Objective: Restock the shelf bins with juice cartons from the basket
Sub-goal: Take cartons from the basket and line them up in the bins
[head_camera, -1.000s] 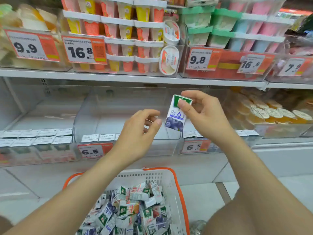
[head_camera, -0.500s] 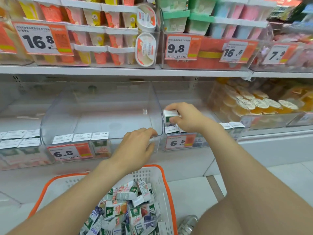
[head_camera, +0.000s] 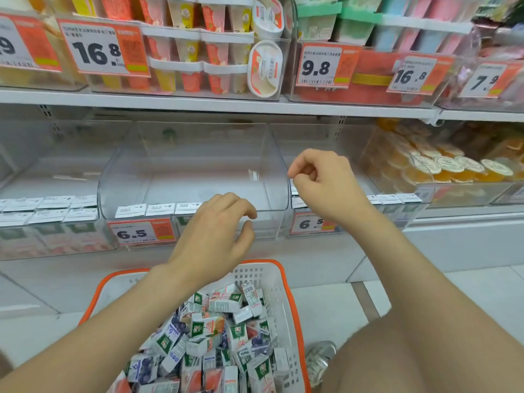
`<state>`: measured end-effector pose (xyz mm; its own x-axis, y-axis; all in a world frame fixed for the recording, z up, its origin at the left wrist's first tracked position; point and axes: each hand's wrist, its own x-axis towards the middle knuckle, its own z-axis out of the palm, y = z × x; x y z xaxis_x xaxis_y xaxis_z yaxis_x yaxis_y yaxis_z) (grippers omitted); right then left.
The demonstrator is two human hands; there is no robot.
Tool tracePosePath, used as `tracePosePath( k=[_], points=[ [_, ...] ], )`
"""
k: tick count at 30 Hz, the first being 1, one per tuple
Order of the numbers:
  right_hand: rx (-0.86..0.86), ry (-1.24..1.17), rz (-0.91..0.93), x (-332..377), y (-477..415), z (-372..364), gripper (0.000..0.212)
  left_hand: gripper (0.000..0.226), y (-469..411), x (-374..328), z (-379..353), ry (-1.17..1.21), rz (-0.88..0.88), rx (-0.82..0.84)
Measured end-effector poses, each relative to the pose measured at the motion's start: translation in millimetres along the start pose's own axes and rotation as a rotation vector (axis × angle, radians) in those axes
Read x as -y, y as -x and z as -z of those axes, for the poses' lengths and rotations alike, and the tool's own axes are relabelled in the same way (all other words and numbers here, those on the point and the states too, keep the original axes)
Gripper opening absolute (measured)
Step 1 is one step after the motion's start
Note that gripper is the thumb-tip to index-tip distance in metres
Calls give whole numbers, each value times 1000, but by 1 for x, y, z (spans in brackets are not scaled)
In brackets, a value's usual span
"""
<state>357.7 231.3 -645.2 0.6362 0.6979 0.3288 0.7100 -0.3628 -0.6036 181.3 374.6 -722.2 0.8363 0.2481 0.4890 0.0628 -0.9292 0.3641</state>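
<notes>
A head-worn view looks down on two bare forearms reaching toward a shop shelf of clear plastic bins. The left hand (head_camera: 218,234) hovers at the front lip of the middle bin (head_camera: 192,165), its fingers loosely bent and holding nothing. The right hand (head_camera: 326,182) is higher and further in, over the neighbouring bin (head_camera: 391,219), its fingers curled in tight with thumb against forefinger. No carton shows in it.

The juice cartons (head_camera: 215,330) lie heaped in a white basket with an orange rim (head_camera: 293,302), below both hands and nearer the person. They are jumbled — long axes point every way, some flat, some on end. The left hand is the nearer one, almost directly above the basket's far edge, so a short drop straight down would likely reach the pile; the right would have to pull back and down.
</notes>
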Motion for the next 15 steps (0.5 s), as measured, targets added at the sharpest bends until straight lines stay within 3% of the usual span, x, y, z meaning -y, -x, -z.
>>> tracePosePath(
  k=[3, 7, 10, 15],
  points=[
    [321, -8, 59, 28, 39, -18, 28, 11, 28, 4, 1, -33, 15, 73],
    [702, 229, 177, 31, 69, -79, 26, 13, 71, 30, -16, -87, 162, 419],
    [986, 394, 150, 14, 94, -136, 23, 14, 107, 57, -39, -81, 255, 685],
    [1267, 610, 176, -15, 126, -186, 41, 14, 162, 83, -79, -38, 383, 1051]
  ],
)
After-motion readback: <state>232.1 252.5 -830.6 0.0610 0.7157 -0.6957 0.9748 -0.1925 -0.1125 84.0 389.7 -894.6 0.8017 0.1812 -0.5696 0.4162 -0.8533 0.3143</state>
